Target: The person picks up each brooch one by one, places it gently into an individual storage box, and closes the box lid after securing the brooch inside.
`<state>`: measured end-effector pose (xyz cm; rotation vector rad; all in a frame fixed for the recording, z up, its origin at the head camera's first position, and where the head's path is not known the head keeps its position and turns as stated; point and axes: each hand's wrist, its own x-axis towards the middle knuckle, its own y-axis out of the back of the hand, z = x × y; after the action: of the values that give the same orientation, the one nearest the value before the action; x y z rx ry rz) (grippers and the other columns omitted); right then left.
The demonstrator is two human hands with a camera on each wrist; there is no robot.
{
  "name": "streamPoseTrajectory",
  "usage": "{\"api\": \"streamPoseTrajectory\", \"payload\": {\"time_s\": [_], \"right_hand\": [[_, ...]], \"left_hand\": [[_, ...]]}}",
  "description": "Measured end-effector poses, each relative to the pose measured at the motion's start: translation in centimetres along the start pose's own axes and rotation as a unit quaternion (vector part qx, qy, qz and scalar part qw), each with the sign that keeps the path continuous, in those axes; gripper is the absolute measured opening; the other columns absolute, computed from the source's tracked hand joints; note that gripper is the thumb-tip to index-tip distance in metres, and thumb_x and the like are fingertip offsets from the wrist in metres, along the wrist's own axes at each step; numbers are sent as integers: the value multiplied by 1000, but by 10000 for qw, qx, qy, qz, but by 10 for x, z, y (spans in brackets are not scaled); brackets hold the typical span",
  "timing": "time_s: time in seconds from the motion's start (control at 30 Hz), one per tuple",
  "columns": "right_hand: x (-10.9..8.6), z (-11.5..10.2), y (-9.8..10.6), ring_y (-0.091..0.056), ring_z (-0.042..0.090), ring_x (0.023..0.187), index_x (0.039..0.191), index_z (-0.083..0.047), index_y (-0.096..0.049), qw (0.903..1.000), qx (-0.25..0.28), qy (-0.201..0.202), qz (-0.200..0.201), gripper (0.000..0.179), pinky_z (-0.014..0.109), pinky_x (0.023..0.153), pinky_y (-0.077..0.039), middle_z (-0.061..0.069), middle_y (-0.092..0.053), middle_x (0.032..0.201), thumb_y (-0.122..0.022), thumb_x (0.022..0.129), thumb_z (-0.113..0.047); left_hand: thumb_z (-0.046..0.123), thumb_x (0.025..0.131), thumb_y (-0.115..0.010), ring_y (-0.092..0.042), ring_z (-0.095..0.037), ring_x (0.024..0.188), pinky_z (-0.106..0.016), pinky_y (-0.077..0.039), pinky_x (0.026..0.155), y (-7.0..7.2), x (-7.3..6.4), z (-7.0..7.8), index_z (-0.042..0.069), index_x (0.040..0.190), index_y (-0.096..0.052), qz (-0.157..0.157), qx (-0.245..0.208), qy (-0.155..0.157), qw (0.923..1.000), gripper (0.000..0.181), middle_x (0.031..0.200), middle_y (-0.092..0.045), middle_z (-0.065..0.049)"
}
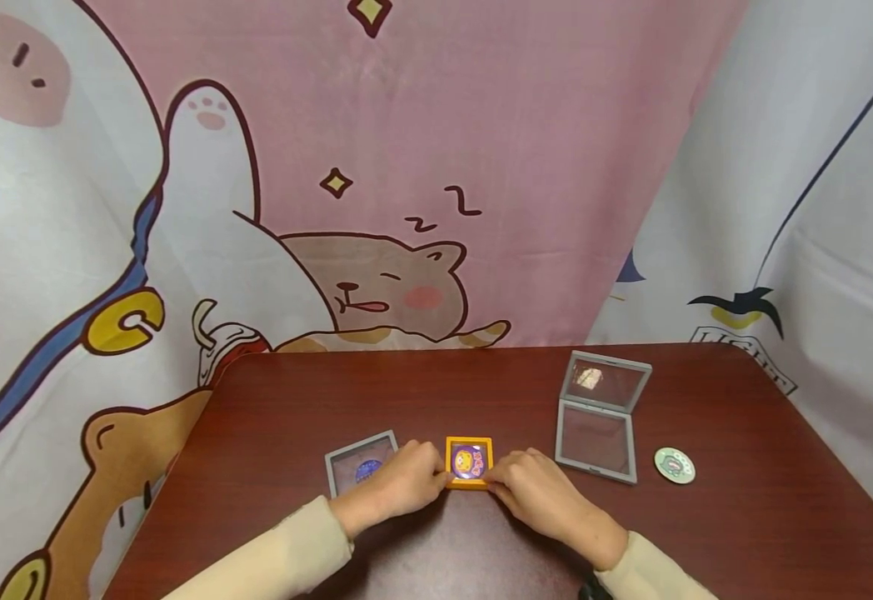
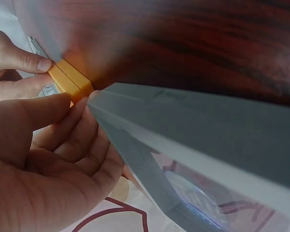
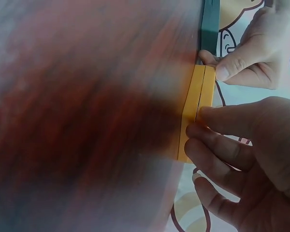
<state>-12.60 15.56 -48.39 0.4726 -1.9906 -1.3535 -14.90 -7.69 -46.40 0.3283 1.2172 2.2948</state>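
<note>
- The orange frame (image 1: 470, 484) sits at the table (image 1: 451, 554) between the two hands, a purple disc (image 1: 470, 462) showing through its clear window.
- The left hand (image 1: 408, 480) pinches the near-left corner of the orange frame in a narrow grip.
- The right hand (image 1: 537, 492) pinches the near-right corner likewise, its thumb close to the thin seam along the side.
- An even squeeze from both hands probably works best; pressing harder at one corner could set the halves askew. Fingertips are better kept on the rim, as the window likely smudges.
- Left of the orange frame, a grey frame (image 1: 361, 443) with a blue disc (image 1: 368, 471) is partly hidden by the left hand.
- Right of the orange frame lies an unfolded grey frame (image 1: 596, 407); farther right, a pale green disc (image 1: 674, 465) lies loose.
- Lettering on the purple disc and print on the green one are too small to read. Beyond the orange frame, the wall cloth (image 1: 556, 125) carries "Z" marks and, far right, "LIGHT".
</note>
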Motion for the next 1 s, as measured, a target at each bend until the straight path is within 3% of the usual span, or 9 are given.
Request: {"api": "streamPoseTrajectory", "payload": {"time_s": [0.23,0.43,0.7,1.0], "right_hand": [[1,-1,0,-65,10,73,86,-17,-80,9998,-193,71,-42,9,35,65,-48,-8,-72,80,-85,85,-10],[0,-1,2,-66,10,76,90,-15,-81,9998,-190,-95,-43,8,33,65,-46,-8,-74,83,-86,86,-12],[-9,1,17,-67,11,85,95,-14,-79,9988,-207,-199,404,8,38,71,-53,-9,-73,89,-83,88,-12],[-27,14,43,-71,18,93,101,-11,-78,9926,-597,-219,1035,20,45,81,-58,-2,-75,98,-86,83,-13]], "left_hand": [[8,93,-77,-35,-2,48,-20,-34,46,-1,2,3,10,55,-67,-11,126,86,9999,40,48,-39,15],[9,94,-76,-33,-2,46,-20,-33,45,0,2,5,16,49,-55,-15,163,150,9998,50,47,-36,15],[9,95,-76,-30,-2,46,-21,-31,45,-1,2,7,21,50,-41,-21,376,180,9991,57,47,-29,14],[10,96,-75,-32,-4,45,-21,-32,44,-2,1,9,20,52,-43,-67,377,331,9987,55,47,-31,13]]}}
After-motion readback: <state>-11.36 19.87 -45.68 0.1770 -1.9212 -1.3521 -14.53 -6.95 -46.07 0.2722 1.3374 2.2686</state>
